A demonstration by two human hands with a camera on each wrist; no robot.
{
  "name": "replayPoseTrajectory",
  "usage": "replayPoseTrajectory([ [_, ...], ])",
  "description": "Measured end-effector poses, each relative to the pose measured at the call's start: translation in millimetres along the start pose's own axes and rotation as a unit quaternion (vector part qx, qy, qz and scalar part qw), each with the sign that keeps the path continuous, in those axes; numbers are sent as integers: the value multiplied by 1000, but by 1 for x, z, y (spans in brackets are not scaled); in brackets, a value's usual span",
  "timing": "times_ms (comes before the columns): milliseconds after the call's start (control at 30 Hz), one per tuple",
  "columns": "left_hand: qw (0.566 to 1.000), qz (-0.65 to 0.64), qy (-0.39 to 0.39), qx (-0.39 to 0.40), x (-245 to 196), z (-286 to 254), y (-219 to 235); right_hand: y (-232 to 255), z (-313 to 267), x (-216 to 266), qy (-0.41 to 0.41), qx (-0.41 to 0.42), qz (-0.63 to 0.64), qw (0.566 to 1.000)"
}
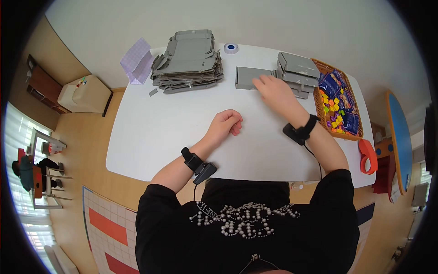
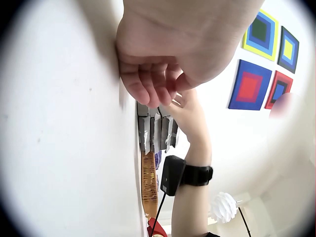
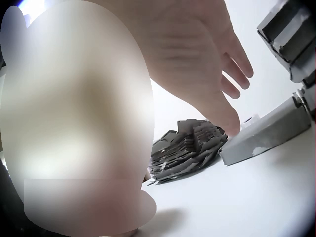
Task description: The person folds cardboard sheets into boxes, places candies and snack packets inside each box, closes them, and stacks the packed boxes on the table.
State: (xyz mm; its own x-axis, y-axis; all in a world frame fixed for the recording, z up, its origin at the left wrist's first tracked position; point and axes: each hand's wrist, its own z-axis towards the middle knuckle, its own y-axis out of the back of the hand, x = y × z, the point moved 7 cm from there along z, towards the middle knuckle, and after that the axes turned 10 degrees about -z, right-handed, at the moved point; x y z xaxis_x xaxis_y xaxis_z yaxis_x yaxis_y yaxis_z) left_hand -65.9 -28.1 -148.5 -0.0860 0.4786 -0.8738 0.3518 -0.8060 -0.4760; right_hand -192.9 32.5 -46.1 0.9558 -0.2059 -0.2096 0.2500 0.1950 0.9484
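Note:
My right hand [image 1: 276,95] hovers at the front edge of a closed flat grey cardboard box [image 1: 245,78], its fingers extended and slightly spread. In the right wrist view the thumb tip overlaps the top edge of that box [image 3: 269,132], and nothing is in the palm. Just right of it, more folded grey boxes [image 1: 299,64] are stacked. My left hand [image 1: 223,125] rests on its side on the white table [image 1: 182,118], fingers loosely curled and holding nothing, as the left wrist view also shows.
A tall pile of flattened grey cardboard [image 1: 189,57] stands at the back left, beside a lilac checked folded sheet [image 1: 137,61]. A tape roll [image 1: 231,48] lies at the back edge. On the right are a wicker basket [image 1: 323,119] of packets and small colourful pieces, and a red tape dispenser [image 1: 366,153].

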Motion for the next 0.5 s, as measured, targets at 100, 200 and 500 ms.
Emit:
replayPoseTrajectory([
  [100,1000,22,2,-3,-4,-2,-3,10,-48,16,44,-90,-54,994],
  [200,998,41,-30,-22,-5,2,3,21,-99,20,43,-127,-62,989],
  [500,995,76,-48,-46,-27,5,4,16,-231,22,-116,-27,111,987],
])
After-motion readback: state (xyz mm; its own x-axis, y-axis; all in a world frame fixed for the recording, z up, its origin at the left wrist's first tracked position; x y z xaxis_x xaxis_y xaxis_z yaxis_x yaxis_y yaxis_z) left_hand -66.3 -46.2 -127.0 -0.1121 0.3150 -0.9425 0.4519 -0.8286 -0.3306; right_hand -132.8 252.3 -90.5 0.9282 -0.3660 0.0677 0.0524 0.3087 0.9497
